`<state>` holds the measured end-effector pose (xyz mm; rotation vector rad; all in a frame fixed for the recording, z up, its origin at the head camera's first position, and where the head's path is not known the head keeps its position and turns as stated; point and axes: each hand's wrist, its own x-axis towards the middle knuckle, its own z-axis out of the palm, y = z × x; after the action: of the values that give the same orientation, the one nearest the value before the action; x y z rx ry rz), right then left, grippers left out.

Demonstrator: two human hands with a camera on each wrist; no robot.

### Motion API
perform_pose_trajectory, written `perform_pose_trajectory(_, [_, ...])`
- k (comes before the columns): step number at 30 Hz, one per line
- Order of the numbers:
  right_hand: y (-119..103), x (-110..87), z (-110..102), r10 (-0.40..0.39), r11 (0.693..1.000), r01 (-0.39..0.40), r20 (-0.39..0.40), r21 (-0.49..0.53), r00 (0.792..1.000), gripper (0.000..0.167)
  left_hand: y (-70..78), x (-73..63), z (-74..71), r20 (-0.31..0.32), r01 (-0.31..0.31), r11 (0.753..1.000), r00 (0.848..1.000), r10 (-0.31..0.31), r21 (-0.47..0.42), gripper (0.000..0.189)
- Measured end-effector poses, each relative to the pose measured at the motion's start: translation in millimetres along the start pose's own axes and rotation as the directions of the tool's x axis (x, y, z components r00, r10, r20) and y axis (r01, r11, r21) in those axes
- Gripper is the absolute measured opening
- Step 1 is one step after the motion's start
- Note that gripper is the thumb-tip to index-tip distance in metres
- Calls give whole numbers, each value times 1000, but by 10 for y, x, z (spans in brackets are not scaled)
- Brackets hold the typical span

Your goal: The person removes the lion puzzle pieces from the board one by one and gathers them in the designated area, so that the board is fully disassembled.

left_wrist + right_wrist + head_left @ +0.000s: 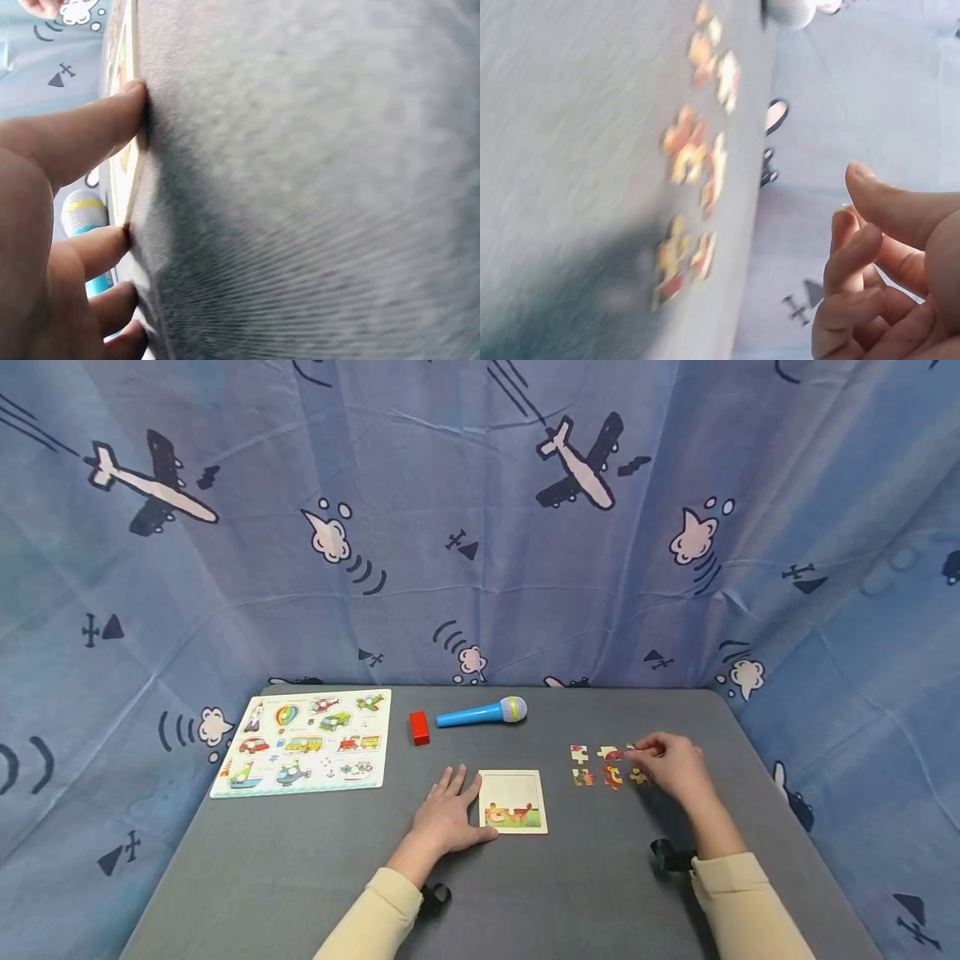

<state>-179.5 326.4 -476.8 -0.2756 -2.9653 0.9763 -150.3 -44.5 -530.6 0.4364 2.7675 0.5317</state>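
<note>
A small square puzzle board with a pale frame lies on the table, a strip of animal picture filling its lower part. My left hand rests at its left side with fingers spread; the thumb touches the near edge. In the left wrist view, the thumb and index finger press against the board's rim. Over loose jigsaw pieces to the right hovers my right hand. Its fingers are loosely bent, and the right wrist view shows a gap between thumb and fingers, with nothing held.
A blue toy microphone with a grey head lies behind the board, beside a red block. At the back left is a large vehicle picture board. A patterned curtain hangs behind the grey table.
</note>
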Motion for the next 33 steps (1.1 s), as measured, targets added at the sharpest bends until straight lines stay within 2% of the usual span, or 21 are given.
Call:
perform_pose_trajectory(6, [-236, -75, 57, -83, 996, 83, 3, 22, 997, 32, -67, 7, -26, 20, -36, 997, 999, 38, -65, 92])
perform_pose_trajectory(11, [-461, -190, 275, -153, 983, 149, 24, 107, 988, 29, -113, -24, -56, 22, -50, 991, 998, 53, -124, 88])
perform_pose_trajectory(16, [-671, -296, 482, -199, 960, 182, 62, 213, 978, 28, -114, -23, -52, 18, -40, 992, 999, 43, -124, 87])
perform_pose_trajectory(19, [-772, -344, 581, -197, 953, 167, 98, 253, 976, 27, -108, -18, -49, 15, -35, 992, 999, 37, -122, 87])
perform_pose_trajectory(27, [-961, -475, 853, -184, 953, 130, 181, 274, 966, 26, -94, -14, -55, 13, -25, 993, 1000, 27, -115, 83])
perform_pose_trajectory(33, [-1054, -578, 1102, -240, 947, 173, 237, 271, 941, 26, -91, -12, -45, 7, -18, 993, 1000, 19, -114, 82])
